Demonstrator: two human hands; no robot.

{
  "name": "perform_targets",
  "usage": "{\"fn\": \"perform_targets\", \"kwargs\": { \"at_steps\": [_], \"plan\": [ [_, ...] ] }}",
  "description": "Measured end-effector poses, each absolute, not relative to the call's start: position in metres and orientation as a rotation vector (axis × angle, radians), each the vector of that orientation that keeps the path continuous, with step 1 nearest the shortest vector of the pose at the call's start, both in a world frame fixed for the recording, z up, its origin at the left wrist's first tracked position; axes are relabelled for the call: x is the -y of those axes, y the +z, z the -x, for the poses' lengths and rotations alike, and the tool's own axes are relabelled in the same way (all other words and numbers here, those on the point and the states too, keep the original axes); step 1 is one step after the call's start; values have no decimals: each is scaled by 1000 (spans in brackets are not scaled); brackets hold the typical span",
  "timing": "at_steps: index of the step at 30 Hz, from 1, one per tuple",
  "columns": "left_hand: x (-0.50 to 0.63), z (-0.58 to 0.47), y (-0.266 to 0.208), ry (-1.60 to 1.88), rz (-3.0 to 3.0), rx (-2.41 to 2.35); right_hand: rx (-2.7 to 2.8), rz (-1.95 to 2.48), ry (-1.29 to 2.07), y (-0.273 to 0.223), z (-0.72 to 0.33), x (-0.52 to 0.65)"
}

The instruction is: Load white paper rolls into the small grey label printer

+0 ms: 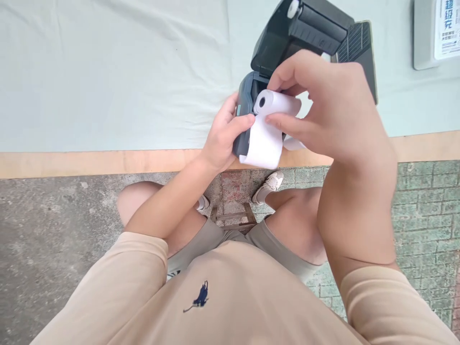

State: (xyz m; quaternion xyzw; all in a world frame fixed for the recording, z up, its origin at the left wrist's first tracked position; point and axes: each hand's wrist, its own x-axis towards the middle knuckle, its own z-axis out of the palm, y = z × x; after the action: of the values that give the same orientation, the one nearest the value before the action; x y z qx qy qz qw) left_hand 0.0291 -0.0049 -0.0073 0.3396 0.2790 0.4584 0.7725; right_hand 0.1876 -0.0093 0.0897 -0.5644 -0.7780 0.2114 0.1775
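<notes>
In the head view, the printer (244, 103) is held up at the near edge of the table (125, 76), its lid (305, 33) swung open on its far side. The left hand (224, 132) is closed around the printer's left side, thumb on top, with the tip by the paper; its other fingers are mostly hidden beneath.

The roll (280, 103) sits at the printer's opening, its dark-holed end facing left. A loose tongue of paper (264, 143) hangs from it over the printer's near side. The right hand (334, 105), on the printer's right, pinches the roll, fingers on the far side and thumb on the near side, by the loose paper.

A small white piece (293, 143) shows just right of the printer, partly hidden by the right hand. Beyond the printer to the right, a dark slab (362, 62) lies partly behind the lid; farther right is a grey case (424, 38) with a printed label (447, 28).
</notes>
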Motion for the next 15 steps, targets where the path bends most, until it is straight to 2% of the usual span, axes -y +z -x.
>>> {"fn": "perform_targets", "kwargs": {
  "at_steps": [4, 9, 12, 15],
  "plan": [
    [6, -31, -5, 1026, -689, -581, 2301, 1866, 434, 79, -179, 1],
    [2, -31, -6, 1008, -602, -576, 2259, 1614, 197, 77, -185, 8],
    [0, -29, -6, 1004, -558, -538, 2320, 1471, 292, 80, -189, 15],
    [0, -29, -6, 999, -554, -488, 2441, 1545, 381, 80, -188, 19]
  ]
}}
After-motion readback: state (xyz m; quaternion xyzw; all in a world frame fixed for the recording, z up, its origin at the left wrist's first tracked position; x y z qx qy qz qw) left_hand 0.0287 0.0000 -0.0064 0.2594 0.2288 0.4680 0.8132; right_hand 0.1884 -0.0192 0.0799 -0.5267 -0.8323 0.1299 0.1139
